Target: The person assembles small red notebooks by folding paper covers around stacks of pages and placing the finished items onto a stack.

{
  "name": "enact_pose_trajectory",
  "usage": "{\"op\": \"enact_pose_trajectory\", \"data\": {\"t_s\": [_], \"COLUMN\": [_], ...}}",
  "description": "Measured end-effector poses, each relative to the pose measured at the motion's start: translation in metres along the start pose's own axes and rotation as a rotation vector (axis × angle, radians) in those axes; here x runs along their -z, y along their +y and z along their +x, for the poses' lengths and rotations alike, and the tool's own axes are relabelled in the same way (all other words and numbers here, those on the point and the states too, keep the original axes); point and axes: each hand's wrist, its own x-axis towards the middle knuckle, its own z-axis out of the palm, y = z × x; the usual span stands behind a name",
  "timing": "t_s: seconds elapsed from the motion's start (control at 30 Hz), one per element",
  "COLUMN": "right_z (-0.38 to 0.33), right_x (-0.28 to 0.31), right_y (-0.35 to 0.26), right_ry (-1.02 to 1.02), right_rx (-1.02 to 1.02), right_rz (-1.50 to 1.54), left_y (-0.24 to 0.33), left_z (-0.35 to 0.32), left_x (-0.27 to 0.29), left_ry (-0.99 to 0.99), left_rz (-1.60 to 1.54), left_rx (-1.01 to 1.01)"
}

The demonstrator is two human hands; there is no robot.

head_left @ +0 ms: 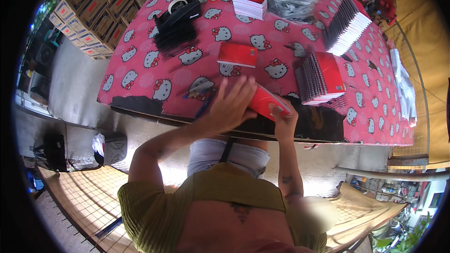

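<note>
I see both hands clasp 1 red notebook: left hand flat on top, right hand gripping its edge. Finished stack at 2 o'clock; unfinished count unclear.

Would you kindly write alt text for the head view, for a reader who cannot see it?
Two bare hands, the left hand and right hand, hold a red booklet over the near edge of a table with a pink cartoon-cat cloth. More red booklet stacks and a black tape dispenser sit beyond.
</note>
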Motion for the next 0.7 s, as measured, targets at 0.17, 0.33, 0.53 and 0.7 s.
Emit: {"op": "enact_pose_trajectory", "data": {"t_s": [0.17, 0.33, 0.53, 0.7], "right_z": [-0.001, 0.003, -0.001, -0.001], "right_x": [-0.004, 0.005, 0.002, -0.005], "right_y": [-0.011, -0.027, -0.04, -0.024], "right_ry": [-0.072, -0.027, -0.046, -0.139], "right_rx": [-0.004, -0.032, -0.122, 0.058], "right_rz": [-0.014, -0.015, 0.036, -0.022], "left_y": [-0.009, 0.002, 0.003, -0.006], "left_z": [0.045, 0.014, 0.022, 0.058], "left_x": [0.023, 0.01, 0.009, 0.024], "left_ry": [0.066, -0.02, -0.051, 0.135], "left_rz": [0.124, 0.012, 0.046, 0.118], "left_rx": [0.115, -0.086, -0.109, 0.025]}}
